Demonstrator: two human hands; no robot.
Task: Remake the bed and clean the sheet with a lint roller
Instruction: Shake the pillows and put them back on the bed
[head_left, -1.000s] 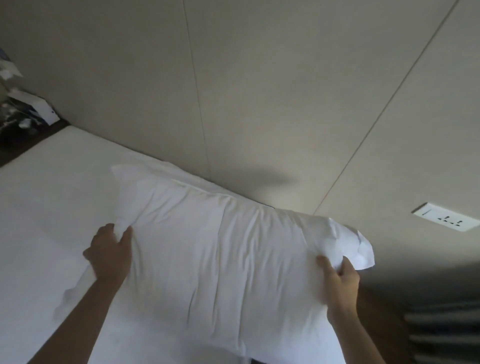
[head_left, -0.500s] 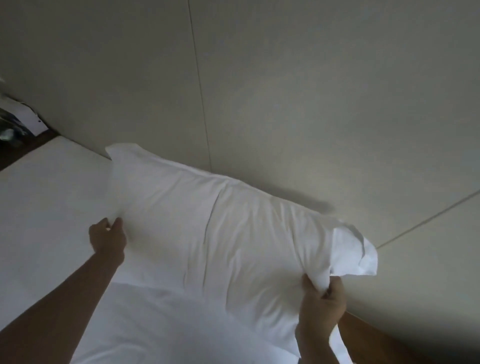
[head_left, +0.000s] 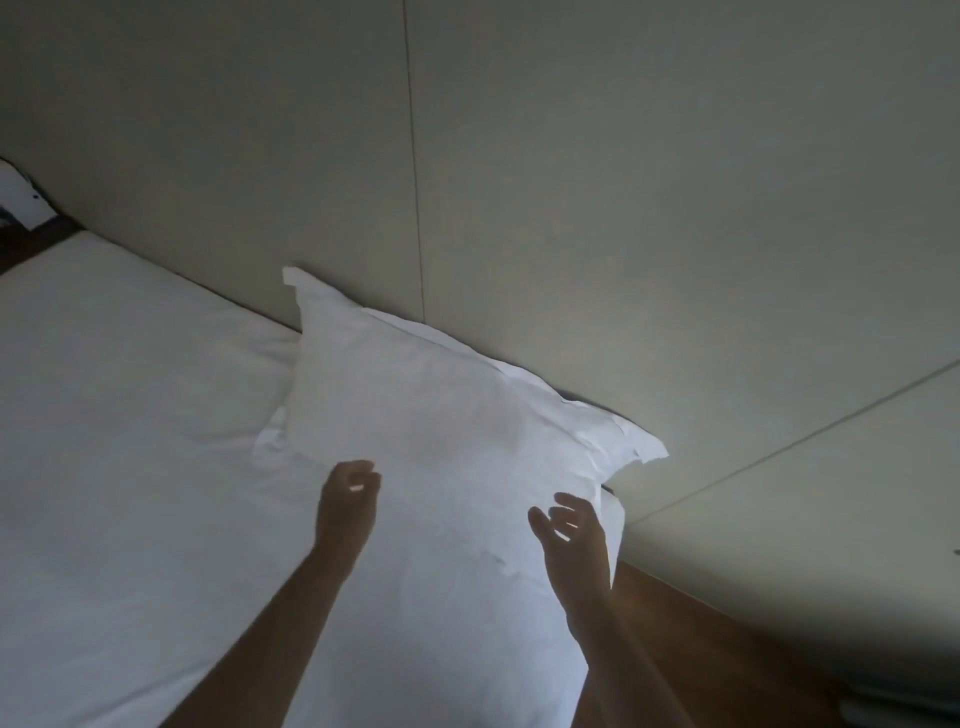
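While both of my hands hang just short of it, the pillow (head_left: 441, 415) lies at the head of the bed, its far long edge pushed up against the wall panel (head_left: 597, 208). It is a plump white rectangle in a smooth cotton-like case, softly rumpled, with a flat stitched flap of cloth running round the edge; that flap sticks up in a point at the far left corner and juts out in a creased, folded tongue at the right corner. Fine wrinkles cross the near half of it. It rests on the white sheet (head_left: 130, 441), which looks matte and mostly flat, with shallow folds beside the pillow's left end.

My left hand (head_left: 347, 506) hovers over the sheet at the pillow's near edge, fingers loosely curled and holding nothing. My right hand (head_left: 571, 540) is up by the pillow's near right corner, fingers spread and slack, also gripping nothing; I cannot tell whether the fingertips brush the cloth.

The wall panel is a plain, pale grey-beige surface cut by thin dark seams, one vertical and one slanting off to the right. Below my right forearm runs a strip of warm brown wood (head_left: 727, 649) with a smooth grain. At the far left edge sits a small white object (head_left: 18, 195), too dim to name.
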